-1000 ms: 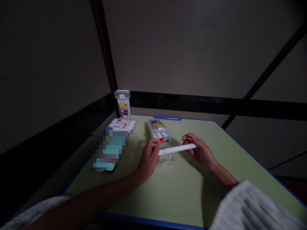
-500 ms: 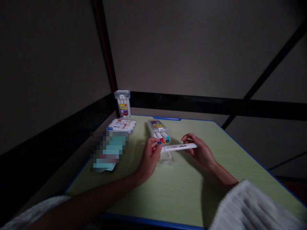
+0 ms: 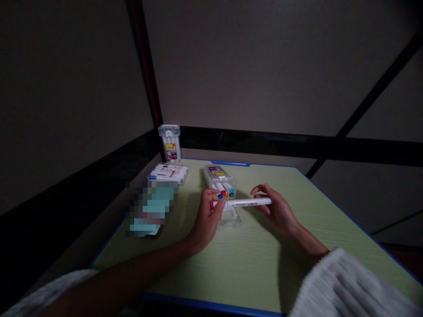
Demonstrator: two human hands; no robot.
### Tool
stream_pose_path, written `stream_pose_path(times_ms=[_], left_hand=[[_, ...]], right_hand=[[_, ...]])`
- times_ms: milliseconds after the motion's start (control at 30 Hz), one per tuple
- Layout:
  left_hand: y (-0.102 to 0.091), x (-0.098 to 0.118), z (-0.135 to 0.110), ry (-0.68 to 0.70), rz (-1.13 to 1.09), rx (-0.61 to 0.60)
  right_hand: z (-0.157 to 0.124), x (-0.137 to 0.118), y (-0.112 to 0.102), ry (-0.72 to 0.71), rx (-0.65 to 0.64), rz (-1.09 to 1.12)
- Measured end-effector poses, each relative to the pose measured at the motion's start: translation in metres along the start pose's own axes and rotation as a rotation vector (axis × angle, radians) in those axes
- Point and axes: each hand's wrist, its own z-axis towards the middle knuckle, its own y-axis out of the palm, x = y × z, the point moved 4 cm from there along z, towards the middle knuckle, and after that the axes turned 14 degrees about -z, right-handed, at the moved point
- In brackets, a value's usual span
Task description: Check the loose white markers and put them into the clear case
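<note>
A white marker with a pink end is held level above the table. My left hand pinches it near the pink end between thumb and fingers. At the plain end, my right hand has its curled fingers around the tip, the fingers slightly apart. Just behind the marker lies an opened clear marker case. Several markers with coloured ends, red, blue, orange, green and teal, show in its mouth. Its clear lid rests on the table below the held marker, partly hidden by it.
A second marker case stands upright at the back left corner. In front of it lies a flat pack of white markers. A blurred-out teal object lies at the left. The pale green table has a blue edge; walls rise behind it.
The marker has turned slightly in my fingers, so its printed side shows less and its pink end shows more. It sits a little more level. Both hands have barely moved.
</note>
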Motion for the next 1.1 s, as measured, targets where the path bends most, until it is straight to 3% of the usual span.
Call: stream_pose_path(times_ms=[367, 733, 1100], left_hand=[[-0.003, -0.001, 0.0, 0.054, 0.036, 0.03], [0.005, 0.004, -0.003, -0.111, 0.034, -0.089], [0.005, 0.006, -0.002, -0.211, -0.018, 0.054]], right_hand=[[0.002, 0.005, -0.003, 0.062, 0.022, 0.015], [0.001, -0.001, -0.001, -0.028, 0.031, 0.002], [-0.001, -0.006, 0.001, -0.076, -0.005, 0.013]])
